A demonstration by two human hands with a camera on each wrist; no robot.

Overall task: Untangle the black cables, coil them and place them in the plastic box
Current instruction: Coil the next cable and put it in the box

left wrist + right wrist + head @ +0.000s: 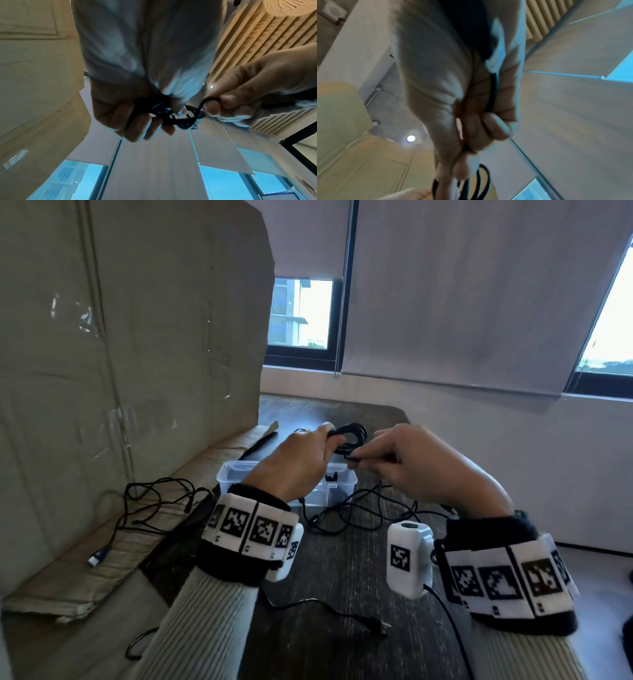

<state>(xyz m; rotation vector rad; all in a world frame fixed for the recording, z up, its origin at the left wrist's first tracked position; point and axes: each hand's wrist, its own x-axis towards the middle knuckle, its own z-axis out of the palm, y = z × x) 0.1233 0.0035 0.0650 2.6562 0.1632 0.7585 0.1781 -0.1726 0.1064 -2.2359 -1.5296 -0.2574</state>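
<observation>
Above the plastic box (236, 470), btwn both hands, sits the coiled cable (352, 436): a small bundle of thin black loops, held up off the table (342, 577). Left hand (294, 463) has its fingers curled round 1 side of the bundle, clamping the loops together; the left wrist view shows the strands bunched under the fingertips (137, 129). Right hand (421, 467) pinches the loose tail of the same cable btwn thumb and forefinger, w/ more of it running down thru the palm in the right wrist view.

Handling, as a guess: light, limp, springy. Loops will likely want to pop open if the left hand slackens, so best hold is across all turns at once, where they cross. Tail end looks smooth and thin, so it could slide thru a light pinch; take it near the plug, not mid-run.

Box is open, clear-walled, just beneath the hands; something dark already lies in its right end, can't tell what exactly. More loose black cables (359, 508) sprawl on the table beside the box, and 1 tangle (154, 505) lies on the cardboard (102, 337) at left w/ a blue-tipped plug (97, 557) at its end. Those look not yet coiled.
</observation>
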